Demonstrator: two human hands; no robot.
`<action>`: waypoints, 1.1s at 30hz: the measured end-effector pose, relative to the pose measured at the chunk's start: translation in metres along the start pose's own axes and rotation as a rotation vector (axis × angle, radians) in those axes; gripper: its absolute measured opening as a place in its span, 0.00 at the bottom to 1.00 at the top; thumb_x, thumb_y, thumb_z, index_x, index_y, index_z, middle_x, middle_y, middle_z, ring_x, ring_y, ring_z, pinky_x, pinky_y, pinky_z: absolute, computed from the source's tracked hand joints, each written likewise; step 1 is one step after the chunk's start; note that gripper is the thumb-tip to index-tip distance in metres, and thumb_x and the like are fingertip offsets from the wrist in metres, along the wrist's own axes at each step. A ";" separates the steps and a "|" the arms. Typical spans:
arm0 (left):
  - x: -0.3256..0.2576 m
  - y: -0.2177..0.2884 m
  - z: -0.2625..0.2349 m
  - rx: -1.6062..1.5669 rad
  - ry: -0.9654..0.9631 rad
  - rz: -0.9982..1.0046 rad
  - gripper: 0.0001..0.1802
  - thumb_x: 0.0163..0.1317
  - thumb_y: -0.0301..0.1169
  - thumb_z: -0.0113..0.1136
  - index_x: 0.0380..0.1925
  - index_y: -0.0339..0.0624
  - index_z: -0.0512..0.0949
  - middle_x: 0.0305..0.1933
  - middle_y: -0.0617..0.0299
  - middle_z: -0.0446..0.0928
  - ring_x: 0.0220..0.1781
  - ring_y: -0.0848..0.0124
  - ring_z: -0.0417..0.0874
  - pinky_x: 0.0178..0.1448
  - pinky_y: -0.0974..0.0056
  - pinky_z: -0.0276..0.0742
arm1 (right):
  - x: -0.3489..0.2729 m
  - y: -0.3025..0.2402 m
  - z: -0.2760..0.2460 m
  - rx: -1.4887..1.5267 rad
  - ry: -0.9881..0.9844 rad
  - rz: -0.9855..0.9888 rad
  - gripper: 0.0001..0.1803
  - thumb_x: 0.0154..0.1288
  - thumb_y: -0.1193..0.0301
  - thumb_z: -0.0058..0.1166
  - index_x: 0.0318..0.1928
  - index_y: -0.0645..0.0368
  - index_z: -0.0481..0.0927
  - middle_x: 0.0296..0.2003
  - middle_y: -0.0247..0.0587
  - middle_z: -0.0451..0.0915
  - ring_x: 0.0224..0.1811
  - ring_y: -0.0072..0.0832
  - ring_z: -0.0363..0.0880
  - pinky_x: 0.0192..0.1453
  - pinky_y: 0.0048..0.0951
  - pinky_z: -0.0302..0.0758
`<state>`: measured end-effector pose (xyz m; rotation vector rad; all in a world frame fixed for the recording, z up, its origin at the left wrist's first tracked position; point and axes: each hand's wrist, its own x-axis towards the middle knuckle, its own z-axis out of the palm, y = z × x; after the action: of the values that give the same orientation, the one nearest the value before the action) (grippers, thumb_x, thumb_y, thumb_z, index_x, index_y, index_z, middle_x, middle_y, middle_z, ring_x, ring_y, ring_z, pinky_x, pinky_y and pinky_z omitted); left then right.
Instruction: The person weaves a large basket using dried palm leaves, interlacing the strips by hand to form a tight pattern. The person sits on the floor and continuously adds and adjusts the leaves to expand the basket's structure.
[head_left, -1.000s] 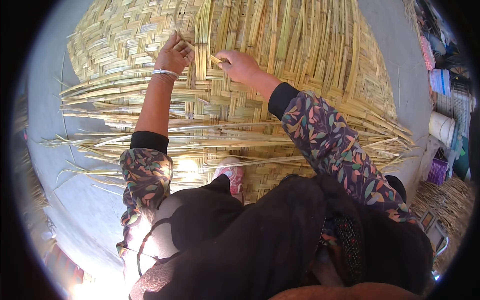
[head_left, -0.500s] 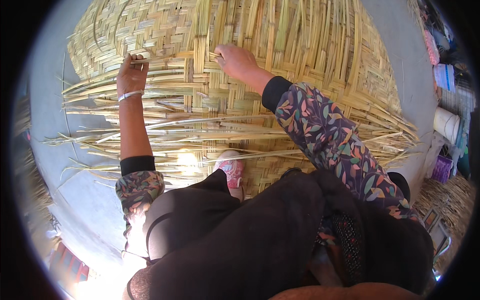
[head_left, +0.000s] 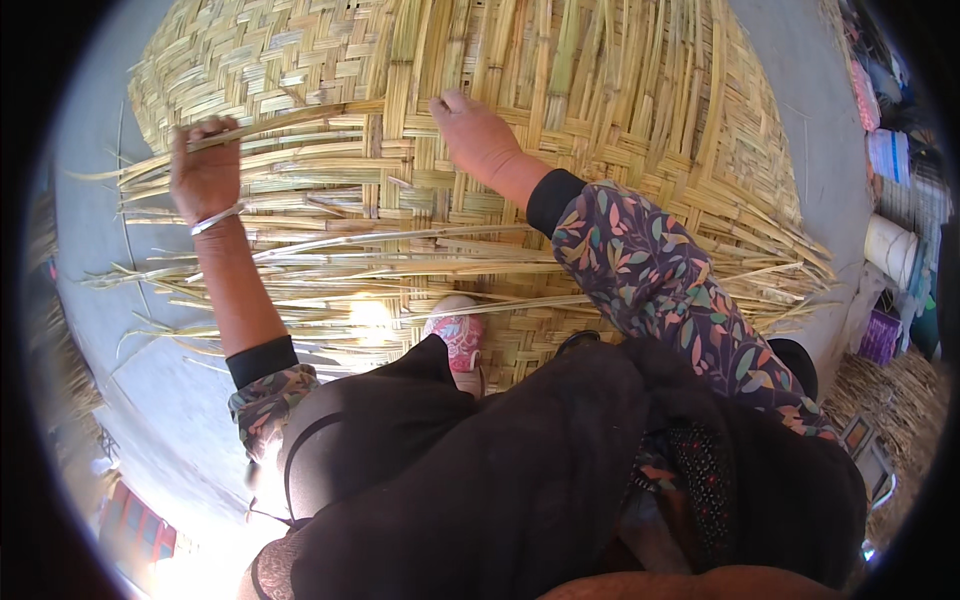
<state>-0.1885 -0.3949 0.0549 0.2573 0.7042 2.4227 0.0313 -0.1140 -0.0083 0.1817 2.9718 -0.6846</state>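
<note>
A large woven mat of flat yellow-green reed strips (head_left: 440, 205) lies on the floor before me, with loose strip ends fanning out at both sides. My left hand (head_left: 207, 172), a bangle at its wrist, is closed round a reed strip (head_left: 310, 115) near the mat's left edge. That strip runs right into the weave at the middle and sticks out past the hand on the left. My right hand (head_left: 477, 138) rests on the weave right of the strip's inner end. Its fingers are curled down and pressed together; whatever they grip is hidden.
My foot in a pink patterned shoe (head_left: 457, 340) stands on the mat. Loose long strips (head_left: 400, 262) lie across the mat's near part. Along the right side are a white bucket (head_left: 892, 248), a purple container (head_left: 880, 335) and a heap of straw (head_left: 900, 400).
My left hand has moved left and slightly toward me along the reed strip, which now lies straighter and reaches further left. My right hand has stayed almost in place.
</note>
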 end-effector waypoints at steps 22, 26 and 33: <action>-0.003 -0.115 0.008 1.042 0.697 -0.434 0.21 0.63 0.34 0.57 0.46 0.22 0.72 0.37 0.43 0.80 0.31 0.63 0.85 0.28 0.70 0.82 | -0.011 0.004 0.012 -0.426 0.118 -0.254 0.22 0.51 0.73 0.51 0.49 0.69 0.74 0.47 0.47 0.71 0.43 0.33 0.72 0.43 0.33 0.70; -0.044 -0.167 -0.001 1.354 0.388 -0.209 0.23 0.62 0.32 0.57 0.53 0.27 0.71 0.46 0.44 0.79 0.48 0.61 0.82 0.49 0.65 0.79 | -0.030 -0.006 0.011 -0.421 0.107 -0.224 0.23 0.53 0.71 0.49 0.51 0.70 0.73 0.53 0.49 0.69 0.50 0.34 0.68 0.49 0.32 0.69; -0.058 -0.201 -0.006 1.881 0.033 -0.035 0.23 0.61 0.30 0.53 0.56 0.34 0.70 0.53 0.45 0.75 0.51 0.57 0.80 0.54 0.62 0.74 | -0.107 -0.004 0.009 -0.142 0.142 -0.284 0.21 0.55 0.71 0.46 0.51 0.64 0.72 0.56 0.45 0.68 0.61 0.39 0.63 0.63 0.37 0.63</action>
<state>-0.0444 -0.2948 -0.0599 0.8277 2.6444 0.9417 0.1372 -0.1317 -0.0029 -0.2151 3.2032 -0.4998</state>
